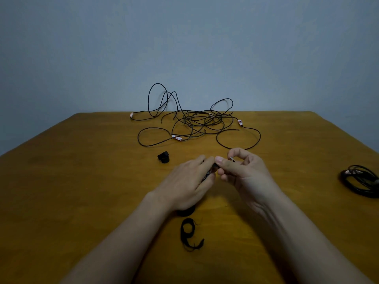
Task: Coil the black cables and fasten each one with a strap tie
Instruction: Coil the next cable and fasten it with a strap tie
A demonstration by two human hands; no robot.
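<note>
Black cables (196,121) tangled (far table edge).

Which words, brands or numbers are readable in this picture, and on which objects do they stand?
None can be read.
White tags with red marks on the loose black cables, for example one tag on the right: print too small and blurred.
Coiled cable at the right edge: no visible text.

Two bare forearms are showing from the lower edge, and no sleeve is covering them up to the place where the picture ends. The left hand (185,182) and the right hand (242,171) are wearing no glove, ring, watch or bracelet. The nails are looking short and plain, without polish; one broad thumbnail is showing at the tip of the right thumb. Tendons are showing faintly behind the knuckles.
</note>
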